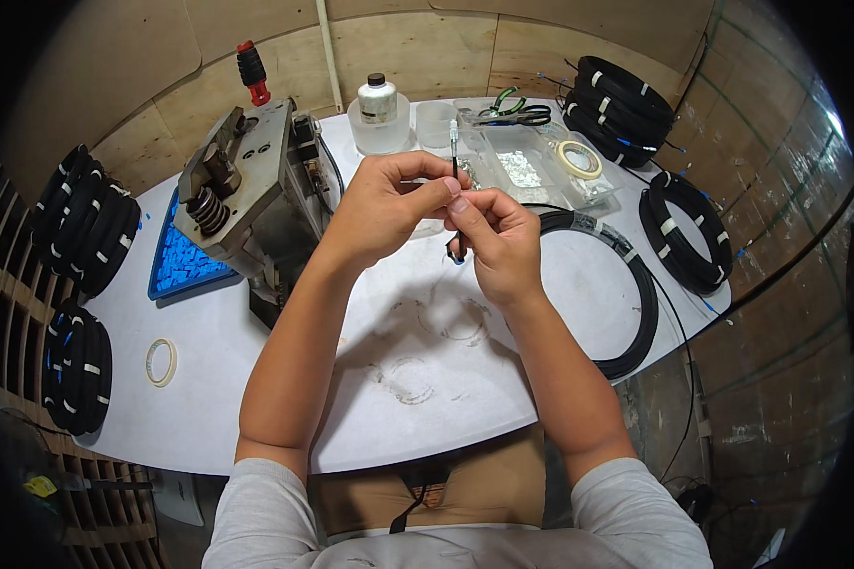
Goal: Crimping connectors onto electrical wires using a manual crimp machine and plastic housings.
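Observation:
In front of me, over the middle of the table, both hands meet on a thin black cable (455, 167) held upright. Its top end carries a slim silvery-white connector (454, 135). My left hand (386, 207) pinches the cable between thumb and forefinger. Just below and right of that, my right hand (499, 245) grips the same cable, its fingertips touching the left ones. A small dark piece with a bit of blue (457, 253) hangs beneath the right fingers; its kind is unclear. A large black cable coil (647, 313) lies to the right of the right forearm.
Left stands a metal press (247, 161) beside a blue tray (185, 254) of small blue pieces. A tape roll (161, 362) lies near it. Behind are a bottle (378, 99), pliers (508, 99) and clear bins (522, 142). Cable coils (621, 109) stack at both sides.

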`<state>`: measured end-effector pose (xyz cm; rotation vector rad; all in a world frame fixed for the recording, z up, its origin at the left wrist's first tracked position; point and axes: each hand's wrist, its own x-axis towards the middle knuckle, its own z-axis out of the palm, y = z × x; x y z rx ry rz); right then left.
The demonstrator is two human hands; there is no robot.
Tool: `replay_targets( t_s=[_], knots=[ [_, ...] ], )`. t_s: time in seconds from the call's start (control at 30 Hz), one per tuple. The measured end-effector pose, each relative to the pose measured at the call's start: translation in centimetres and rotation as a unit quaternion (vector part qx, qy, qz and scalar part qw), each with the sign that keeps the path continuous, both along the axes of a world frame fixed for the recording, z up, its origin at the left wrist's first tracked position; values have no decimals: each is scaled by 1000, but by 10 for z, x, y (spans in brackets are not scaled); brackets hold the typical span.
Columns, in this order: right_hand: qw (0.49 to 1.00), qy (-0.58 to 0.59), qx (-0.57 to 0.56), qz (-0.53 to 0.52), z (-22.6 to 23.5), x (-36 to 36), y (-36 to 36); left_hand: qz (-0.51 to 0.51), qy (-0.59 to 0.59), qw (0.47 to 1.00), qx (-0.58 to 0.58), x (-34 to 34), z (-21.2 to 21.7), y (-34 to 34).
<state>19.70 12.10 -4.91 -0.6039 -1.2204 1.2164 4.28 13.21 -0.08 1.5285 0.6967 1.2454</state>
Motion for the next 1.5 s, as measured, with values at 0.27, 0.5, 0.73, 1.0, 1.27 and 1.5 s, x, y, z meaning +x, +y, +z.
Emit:
replay_targets(
  t_s=[0.27, 0.5, 0.73, 1.0, 1.27, 1.5],
  knots=[
    [1000, 1, -2, 1, 1, 1, -2, -4, -7, 1000, -15, 0, -1, 0],
    [1000, 5, 4, -1, 0, 0, -1, -10, -10, 999, -30, -1, -1, 1],
    [999, 24, 17, 45, -2, 0, 3, -22, 4, 1000, -13, -3, 0, 0],
    [998, 21, 19, 50, -2, -3, 2, -27, 13, 1000, -4, -5, -1, 1],
    [999, 7, 31, 43, -1, -3, 1, -40, 2, 999, -3, -5, -1, 1],
    [999, 4, 35, 12, -2, -4, 2, -23, 7, 1000, -12, -3, -1, 1]
  ],
)
